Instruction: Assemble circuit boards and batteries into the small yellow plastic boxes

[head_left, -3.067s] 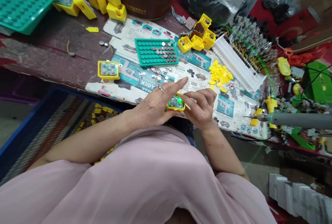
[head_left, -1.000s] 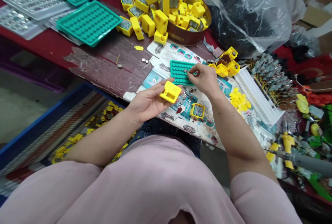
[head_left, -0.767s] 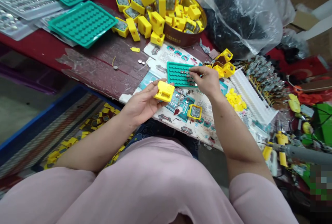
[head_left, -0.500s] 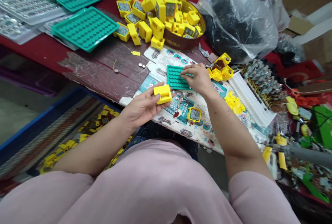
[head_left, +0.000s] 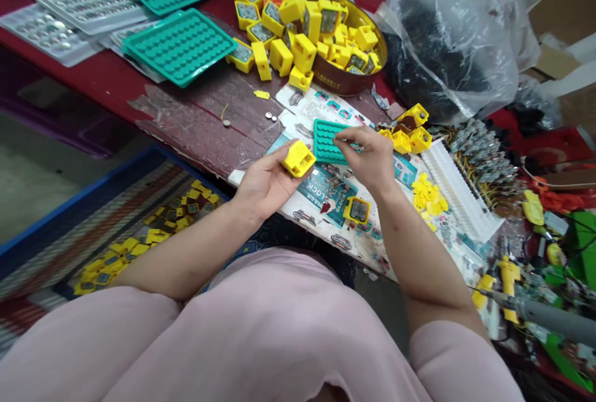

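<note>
My left hand (head_left: 266,183) holds a small yellow plastic housing (head_left: 298,159), tilted, with a cluster of small holes and an open slot showing. My right hand (head_left: 375,155) is over the right side of a small teal moulded tray (head_left: 325,142), its thumb and fingertips pinched together. Whatever is between those fingertips is too small to make out. Below the tray, tiny metal parts (head_left: 336,183) lie scattered on the printed sheet (head_left: 302,198). Another yellow housing with a grey inside (head_left: 357,209) rests below my right hand.
A round tin (head_left: 342,84) heaped with yellow housings stands at the back. Teal trays (head_left: 179,42) and clear trays of button cells (head_left: 84,2) lie at left. Right are a white ribbed rack (head_left: 465,194), yellow pieces (head_left: 428,194) and a grey-barrelled tool (head_left: 554,315). A blue-edged crate (head_left: 88,203) sits lower left.
The yellow housing has turned in my left hand, showing its holed face. My right hand stays pinched at the teal tray. The whole view has shifted slightly, so things appear farther right.
</note>
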A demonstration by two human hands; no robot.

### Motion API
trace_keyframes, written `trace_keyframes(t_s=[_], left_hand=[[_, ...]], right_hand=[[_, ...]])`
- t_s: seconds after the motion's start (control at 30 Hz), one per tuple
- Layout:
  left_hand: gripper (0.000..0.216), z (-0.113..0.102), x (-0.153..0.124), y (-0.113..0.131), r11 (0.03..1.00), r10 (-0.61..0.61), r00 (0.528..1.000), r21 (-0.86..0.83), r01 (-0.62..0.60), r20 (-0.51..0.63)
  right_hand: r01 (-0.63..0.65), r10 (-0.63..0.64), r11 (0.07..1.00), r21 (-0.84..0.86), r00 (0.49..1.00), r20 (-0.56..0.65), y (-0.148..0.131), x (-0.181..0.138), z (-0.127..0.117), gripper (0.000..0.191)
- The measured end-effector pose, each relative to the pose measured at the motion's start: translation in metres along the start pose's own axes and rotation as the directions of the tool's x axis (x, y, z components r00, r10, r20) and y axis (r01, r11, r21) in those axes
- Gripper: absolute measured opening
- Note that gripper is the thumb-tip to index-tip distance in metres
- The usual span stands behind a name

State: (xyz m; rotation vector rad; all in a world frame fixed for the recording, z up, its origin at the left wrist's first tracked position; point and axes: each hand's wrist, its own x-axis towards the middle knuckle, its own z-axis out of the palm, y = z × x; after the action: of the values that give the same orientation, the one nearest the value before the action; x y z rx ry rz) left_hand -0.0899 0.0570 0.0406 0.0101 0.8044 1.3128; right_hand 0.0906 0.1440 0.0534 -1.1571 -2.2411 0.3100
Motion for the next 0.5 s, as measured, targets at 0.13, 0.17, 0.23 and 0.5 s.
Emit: trace_keyframes(t_s=[0.13, 0.17, 0.23, 0.5], left_hand=[[0.014, 0.003, 0.0, -0.01, 0.999, 0.037, 0.999, -0.036, -0.036, 0.026], [0.015, 0.004, -0.001, -0.013, 0.998, 0.047, 0.998, -0.04, -0.045, 0.047], [0.017, 0.007, -0.003, -0.017, 0.998, 0.059, 0.994, -0.043, -0.055, 0.092], [0.024, 0.012, -0.008, -0.031, 0.994, 0.11, 0.988, -0.03, -0.107, 0.11]], right_hand=[[0.073, -0.06, 0.992, 0.105, 0.991, -0.119, -0.043, -0.027, -0.005, 0.009], [0.09, -0.077, 0.992, 0.091, 0.988, -0.132, -0.049, -0.032, -0.003, 0.011], [0.123, -0.116, 0.992, 0.034, 0.98, -0.163, -0.053, -0.04, 0.002, 0.014], [0.197, -0.244, 0.945, -0.261, 0.956, -0.164, -0.045, -0.06, 0.015, 0.024]])
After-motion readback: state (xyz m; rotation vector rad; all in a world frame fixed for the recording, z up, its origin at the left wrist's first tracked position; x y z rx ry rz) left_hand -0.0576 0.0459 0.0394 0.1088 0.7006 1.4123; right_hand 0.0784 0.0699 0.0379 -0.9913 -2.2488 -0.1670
